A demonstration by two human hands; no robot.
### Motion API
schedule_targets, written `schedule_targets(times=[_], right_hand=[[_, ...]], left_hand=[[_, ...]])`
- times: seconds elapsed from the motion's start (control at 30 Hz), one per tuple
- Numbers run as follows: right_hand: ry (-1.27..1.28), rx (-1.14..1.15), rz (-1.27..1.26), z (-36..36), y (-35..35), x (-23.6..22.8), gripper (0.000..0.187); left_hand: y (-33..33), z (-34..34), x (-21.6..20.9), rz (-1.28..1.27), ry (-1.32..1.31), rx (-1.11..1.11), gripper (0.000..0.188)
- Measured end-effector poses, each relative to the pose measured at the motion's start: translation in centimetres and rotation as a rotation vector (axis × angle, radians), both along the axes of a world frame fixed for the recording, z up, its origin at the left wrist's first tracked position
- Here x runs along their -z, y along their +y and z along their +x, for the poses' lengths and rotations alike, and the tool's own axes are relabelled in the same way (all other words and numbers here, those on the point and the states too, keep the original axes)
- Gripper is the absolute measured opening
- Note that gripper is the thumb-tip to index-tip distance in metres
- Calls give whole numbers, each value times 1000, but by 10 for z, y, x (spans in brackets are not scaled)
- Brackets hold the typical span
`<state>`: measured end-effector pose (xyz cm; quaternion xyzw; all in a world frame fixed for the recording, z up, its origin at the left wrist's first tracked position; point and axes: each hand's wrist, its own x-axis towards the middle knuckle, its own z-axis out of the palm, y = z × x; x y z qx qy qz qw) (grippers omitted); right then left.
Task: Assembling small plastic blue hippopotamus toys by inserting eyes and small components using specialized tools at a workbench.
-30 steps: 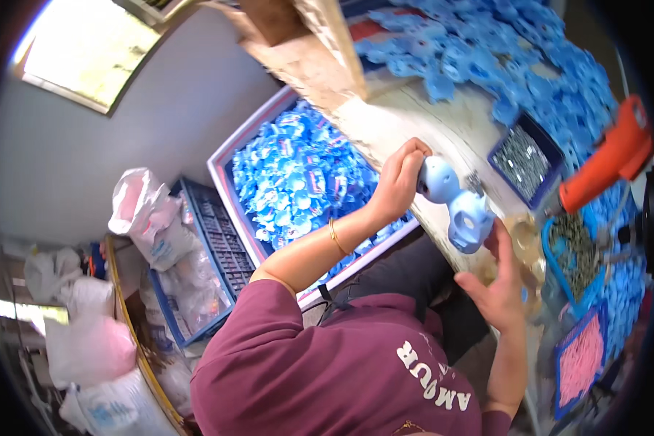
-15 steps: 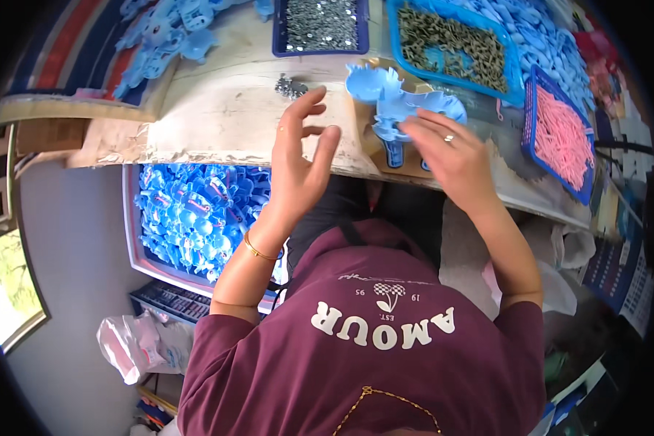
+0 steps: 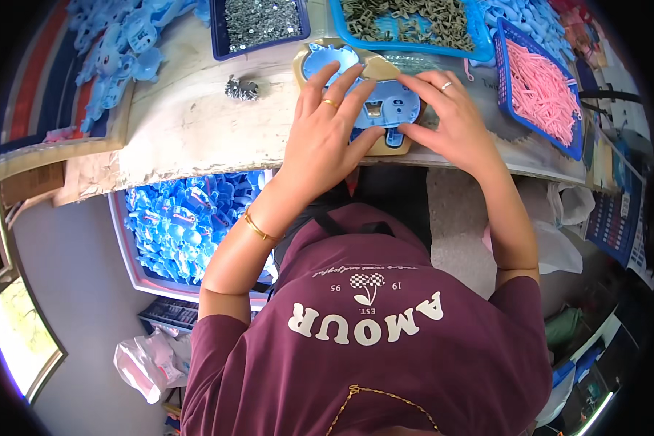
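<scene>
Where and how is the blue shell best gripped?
Probably grip the blue shell by its rounded right end, from above and right: it lies on the tan fixture with that end largely exposed, while the left hand covers part of its middle.

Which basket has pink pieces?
The blue plastic lattice basket right of your right hand; the navy tray holds silvery bits, the bright-blue tray olive-brown ones.

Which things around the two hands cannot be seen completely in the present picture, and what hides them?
In the head view:
Blue plastic part: partly hidden by the left hand's fingers.
Tan base: largely covered by that part and the hands.
Right hand: whether it presses or only touches the part is unclear.
Dark blue tray: far side cut off by the upper edge.
Silver pieces inside: too small to tell their shape.
</scene>
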<state>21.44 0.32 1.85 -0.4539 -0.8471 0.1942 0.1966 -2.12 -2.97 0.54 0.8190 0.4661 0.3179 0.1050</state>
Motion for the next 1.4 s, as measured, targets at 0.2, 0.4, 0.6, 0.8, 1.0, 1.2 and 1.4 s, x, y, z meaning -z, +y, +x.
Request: schedule_targets(times=[0.2,0.4,0.6,0.8,1.0,1.2,1.4], right_hand=[[-73,-8,176,-4,-2,0,63],[-154,-17,149,-4,-3,-4,64],[-176,-12,151,1,2,-6,63],[201,50,-139,20,71,-11,26],[-18,124,179,17,176,43,16],[-173,110,154,16,199,59,18],[377,-114,-411,24,152,15,19]], left_hand=[[10,13,8,24,75,47,55],[12,16,10,-4,74,49,55],[16,17,12,-7,101,53,56],[12,15,13,-40,116,34,59],[11,17,11,-30,121,46,60],[13,15,9,-36,121,64,59],[33,16,-15,-51,-193,-47,53]])
